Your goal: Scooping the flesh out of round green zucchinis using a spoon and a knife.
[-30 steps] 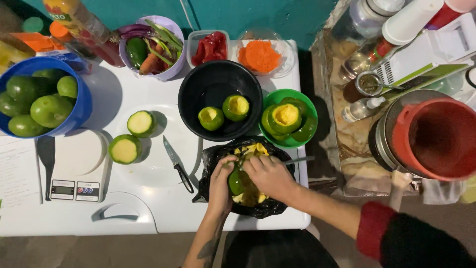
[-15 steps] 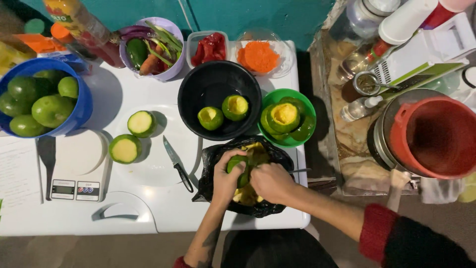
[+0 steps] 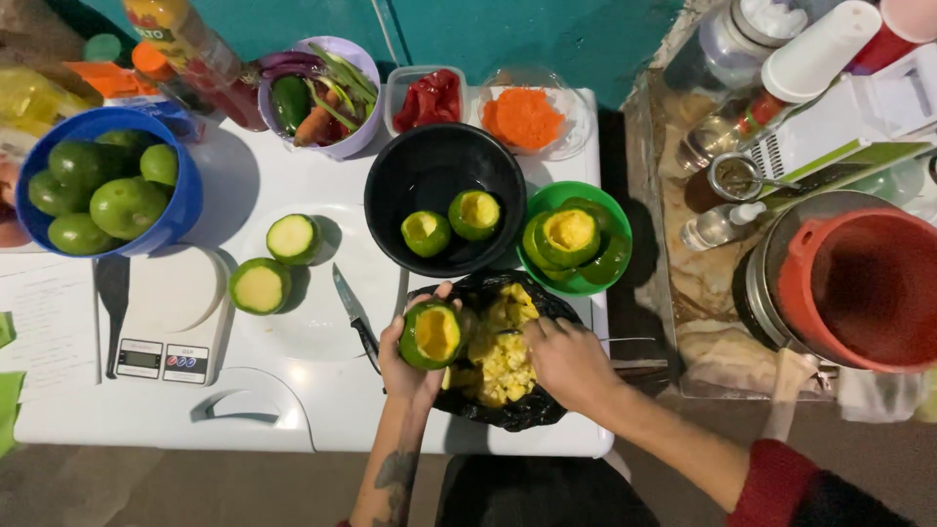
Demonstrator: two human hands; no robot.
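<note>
Hollowed green squash half (image 3: 431,335) up in the left hand (image 3: 408,363), cut side up, yellow inside, just over the left rim of the black bag.

White table (image 3: 312,337) under nearly everything. Bare patch in the middle, between the scale and the bag. Front edge close to the arms; right edge just past the green bowl, then a dark gap, then a crowded stone counter (image 3: 703,283) with a big red bucket (image 3: 864,288).

Blue bowl (image 3: 181,200) full of whole green squashes, hanging over the left back part of the table. Black bowl (image 3: 444,200) in the middle, two scooped halves inside. Green bowl (image 3: 576,239) touching its right side, more scooped halves in it. Purple bowl (image 3: 361,137) of vegetables at the back edge, a tub of red strips and a dish of grated carrot beside it.

Kitchen scale (image 3: 166,327) at the left front, near the edge. Black bag (image 3: 512,410) of yellow scraps at the front right, close to the table's corner.

Two cut squash halves (image 3: 262,285) flat on the table, just beside each other. Knife (image 3: 353,317) between them and the bag, handle end near the left hand.

Left fingers curled round the squash half. Right hand (image 3: 566,363) down in the bag, fingers (image 3: 535,330) bent on the yellow scraps; a thin metal tool sticking out to its right, grip on it hard to tell.
</note>
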